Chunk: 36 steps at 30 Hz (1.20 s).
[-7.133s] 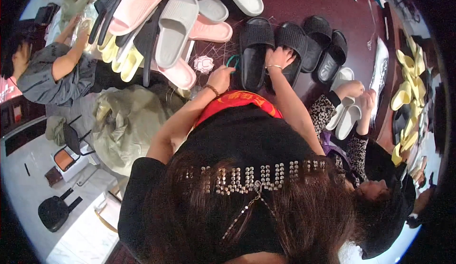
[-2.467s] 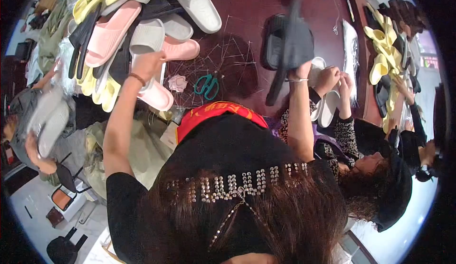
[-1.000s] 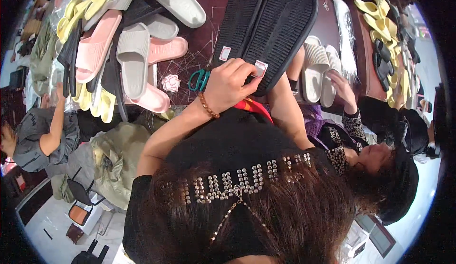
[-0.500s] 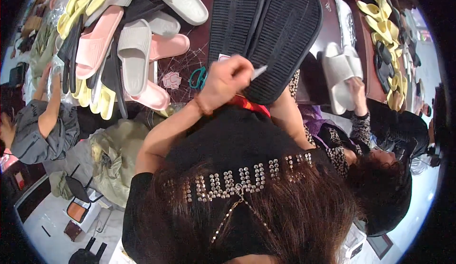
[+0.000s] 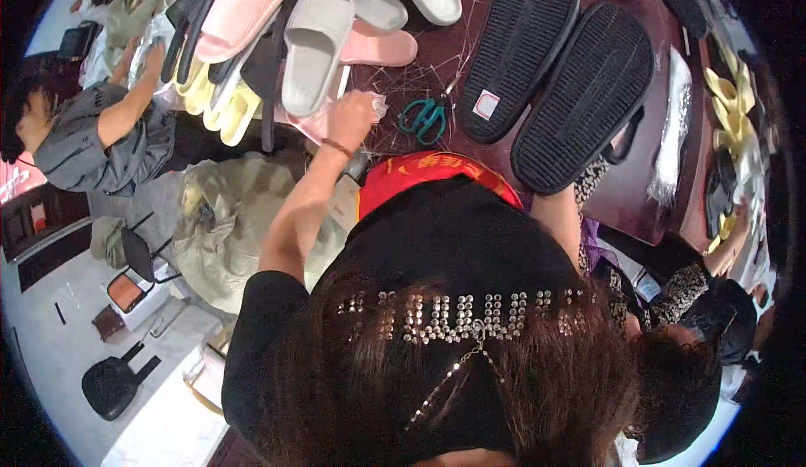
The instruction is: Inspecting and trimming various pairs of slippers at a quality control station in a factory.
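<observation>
- Hiding under blk slippers (image 5: 583, 97), upper ctr-right: R hand, grip not visible.
- L hand (image 5: 351, 118), upper ctr: fingers curled at pale scrap (image 5: 379, 107), pinch unclear.
- Soles face cam; long axes lower-L to upper-R.
- Open room: maroon table (image 5: 625, 198) btwn slippers & clear bag (image 5: 672, 131), mid-right.

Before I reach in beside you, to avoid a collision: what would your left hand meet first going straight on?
Your left hand would probably meet the pale paper right ahead, then a pink slipper; depth is unclear.

table: dark red, shiny top (image 5: 628, 204); floor (image 5: 52, 356): pale grey
</observation>
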Available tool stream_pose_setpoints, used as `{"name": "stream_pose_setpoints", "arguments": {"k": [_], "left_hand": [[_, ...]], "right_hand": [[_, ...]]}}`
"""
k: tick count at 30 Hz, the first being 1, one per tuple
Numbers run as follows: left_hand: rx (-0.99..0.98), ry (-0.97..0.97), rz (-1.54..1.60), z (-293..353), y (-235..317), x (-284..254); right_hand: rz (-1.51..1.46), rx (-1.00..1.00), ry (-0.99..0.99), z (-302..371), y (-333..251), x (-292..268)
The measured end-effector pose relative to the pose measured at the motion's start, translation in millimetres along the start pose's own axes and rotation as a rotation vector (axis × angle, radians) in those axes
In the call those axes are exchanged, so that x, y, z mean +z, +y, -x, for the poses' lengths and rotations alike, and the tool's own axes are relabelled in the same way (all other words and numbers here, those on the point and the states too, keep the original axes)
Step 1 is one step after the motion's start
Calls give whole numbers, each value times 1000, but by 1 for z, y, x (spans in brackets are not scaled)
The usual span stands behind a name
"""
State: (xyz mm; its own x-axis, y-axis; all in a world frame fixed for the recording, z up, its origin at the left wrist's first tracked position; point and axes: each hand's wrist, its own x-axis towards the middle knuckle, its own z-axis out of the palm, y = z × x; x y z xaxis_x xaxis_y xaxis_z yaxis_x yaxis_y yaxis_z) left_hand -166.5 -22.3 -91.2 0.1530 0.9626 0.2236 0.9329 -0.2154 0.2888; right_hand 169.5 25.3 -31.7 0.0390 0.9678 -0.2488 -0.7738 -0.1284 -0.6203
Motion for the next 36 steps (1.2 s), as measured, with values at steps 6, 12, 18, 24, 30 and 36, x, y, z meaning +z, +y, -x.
{"name": "stream_pose_setpoints", "arguments": {"k": [6,12,18,24,30,36], "left_hand": [[-23,-239,-179,7,6,1],[67,112,574,-41,80,-44],[453,104,580,-67,130,-64],[428,28,577,-71,132,-61],[446,75,526,-70,131,-57],[524,239,376,-67,138,-57]], "right_hand": [[4,12,-8,0,3,1],[-2,11,-27,-1,6,0],[-6,-3,-35,-3,6,1],[-17,1,-38,-2,4,1],[-24,5,-49,-7,4,3],[-14,-9,-56,-9,1,4]]}}
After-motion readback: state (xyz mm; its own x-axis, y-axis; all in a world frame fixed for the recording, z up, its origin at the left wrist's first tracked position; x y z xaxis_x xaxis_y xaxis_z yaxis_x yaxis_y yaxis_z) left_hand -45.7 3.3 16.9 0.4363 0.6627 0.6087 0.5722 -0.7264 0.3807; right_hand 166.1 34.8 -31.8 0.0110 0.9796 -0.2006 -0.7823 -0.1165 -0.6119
